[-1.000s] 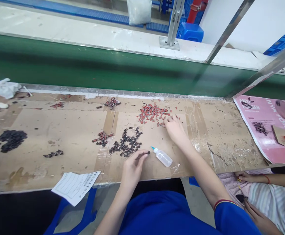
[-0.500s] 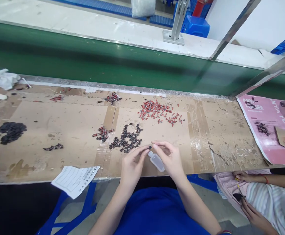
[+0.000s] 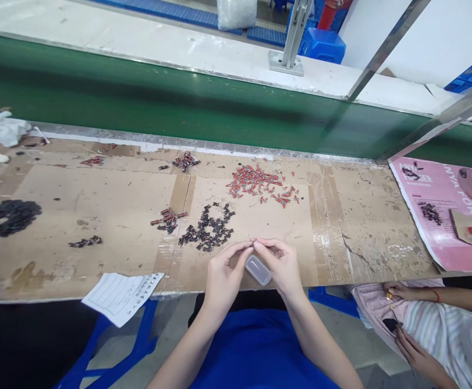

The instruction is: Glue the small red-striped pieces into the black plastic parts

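Note:
My left hand (image 3: 224,275) and my right hand (image 3: 281,265) meet fingertip to fingertip above the near edge of the cardboard-covered bench (image 3: 98,205). Between the fingertips is a tiny dark part (image 3: 253,244), pinched from both sides. A small clear glue bottle (image 3: 258,269) lies on the bench just under the hands. Left of my left hand lies a pile of small black parts (image 3: 208,232). Farther back is a scatter of small red parts (image 3: 260,185).
More small piles lie on the bench: red-black parts (image 3: 168,219), a black heap (image 3: 14,215) at far left. A printed sheet (image 3: 118,296) overhangs the front edge. A green conveyor belt (image 3: 159,108) runs behind. Another person's hands (image 3: 402,292) and a pink poster (image 3: 442,210) are at right.
My right hand came back from the red parts to meet my left hand near the front edge. The fingertips have since closed together on the tiny part.

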